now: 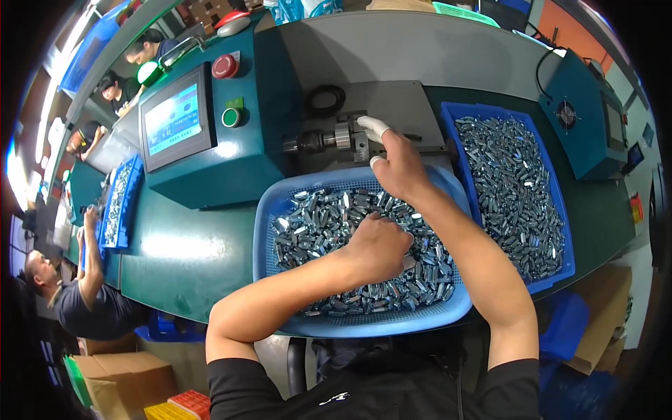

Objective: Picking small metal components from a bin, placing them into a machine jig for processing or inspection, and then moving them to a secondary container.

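My left hand [380,250] is curled over a light blue plastic basket [364,327]. Its fingers are bent under and their tips are mostly hidden, so whatever they hold cannot be made out. Small shiny metal pieces [315,210], longish and faceted, fill the basket. My right hand [397,162] reaches over the basket's far rim to a metal spindle and clamping fixture [343,136]. White covers wrap its thumb and a finger. The finger stretches over the fixture's right side, with the thumb apart from it; nothing shows between them.
A dark blue tray [568,245] of similar pieces stands right of the basket. Left of the spindle is a green machine [262,105] with a screen [175,120], a red button [225,66] and a green button [230,117]. Another green machine [584,119] stands far right; co-workers sit left.
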Demonstrator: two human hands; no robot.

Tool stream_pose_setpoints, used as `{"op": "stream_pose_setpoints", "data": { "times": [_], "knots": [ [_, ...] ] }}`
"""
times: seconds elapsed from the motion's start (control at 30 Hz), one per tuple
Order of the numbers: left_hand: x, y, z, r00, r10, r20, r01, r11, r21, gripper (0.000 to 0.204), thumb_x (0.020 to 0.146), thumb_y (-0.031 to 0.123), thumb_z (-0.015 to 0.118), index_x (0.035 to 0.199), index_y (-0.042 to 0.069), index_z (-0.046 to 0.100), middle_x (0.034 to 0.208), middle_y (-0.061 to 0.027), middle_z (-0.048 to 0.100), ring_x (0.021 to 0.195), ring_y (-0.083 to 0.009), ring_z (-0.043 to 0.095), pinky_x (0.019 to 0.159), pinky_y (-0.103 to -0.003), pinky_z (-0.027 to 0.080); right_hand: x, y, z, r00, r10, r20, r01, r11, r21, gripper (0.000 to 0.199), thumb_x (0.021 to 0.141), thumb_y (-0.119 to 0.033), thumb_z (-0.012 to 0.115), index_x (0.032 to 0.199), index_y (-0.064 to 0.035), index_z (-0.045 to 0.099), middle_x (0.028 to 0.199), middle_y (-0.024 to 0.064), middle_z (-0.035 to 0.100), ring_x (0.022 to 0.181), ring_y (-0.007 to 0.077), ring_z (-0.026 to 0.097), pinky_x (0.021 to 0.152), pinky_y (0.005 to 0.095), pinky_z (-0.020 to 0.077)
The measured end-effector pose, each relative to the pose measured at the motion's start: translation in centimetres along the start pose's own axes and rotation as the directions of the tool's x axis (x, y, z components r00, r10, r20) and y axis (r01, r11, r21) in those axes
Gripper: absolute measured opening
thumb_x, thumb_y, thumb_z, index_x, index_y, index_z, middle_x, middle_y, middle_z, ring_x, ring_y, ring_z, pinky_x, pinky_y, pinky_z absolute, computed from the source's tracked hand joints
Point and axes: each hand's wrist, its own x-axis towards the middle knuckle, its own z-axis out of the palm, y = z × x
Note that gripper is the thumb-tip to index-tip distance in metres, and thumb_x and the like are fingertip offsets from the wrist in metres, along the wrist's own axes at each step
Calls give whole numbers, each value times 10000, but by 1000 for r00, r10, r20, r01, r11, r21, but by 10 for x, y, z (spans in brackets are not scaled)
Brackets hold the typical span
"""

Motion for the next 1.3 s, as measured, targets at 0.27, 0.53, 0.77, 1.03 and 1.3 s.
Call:
{"op": "stream_pose_setpoints", "data": {
  "times": [0.27,0.53,0.77,1.03,1.3],
  "knots": [
    [-6,-3,8,988,116,-101,-126,987,-103,168,727,214,702,801,68,662,830,-97,640,903,-294,608,838,-420,462,-5,1,2,988,57,-145,-94,961,-262,622,737,1,518,1345,-102,434,1092,202,629,951,304,618,851,379,477],
    [6,-20,0,978,79,-195,-117,975,-189,170,712,170,677,799,27,643,776,-138,646,835,-327,618,780,-421,486,-6,12,1,985,123,-121,-146,967,-207,623,732,-7,554,1338,-103,445,1030,172,643,926,303,621,823,399,484],
    [15,-44,10,977,-6,-214,-5,999,-49,197,662,186,691,807,62,642,795,-134,650,867,-321,620,846,-436,464,-1,10,-4,989,131,-62,-134,990,-45,557,789,21,515,1334,-78,453,943,144,670,828,198,633,756,318,497],
    [10,-39,3,989,6,-150,-6,1000,5,227,685,166,640,881,68,701,972,-154,674,995,-300,626,933,-427,437,19,17,-6,989,135,-62,-133,990,42,515,805,10,536,1311,-61,477,857,97,671,710,145,587,669,283,471],
    [15,-40,13,988,42,-150,-42,999,2,252,678,249,683,857,72,671,894,-136,668,968,-317,613,912,-433,442,36,-37,-10,996,61,-64,-88,697,-712,547,722,-263,672,1228,-92,550,830,200,662,826,366,638,748,436,496]
  ]
}}
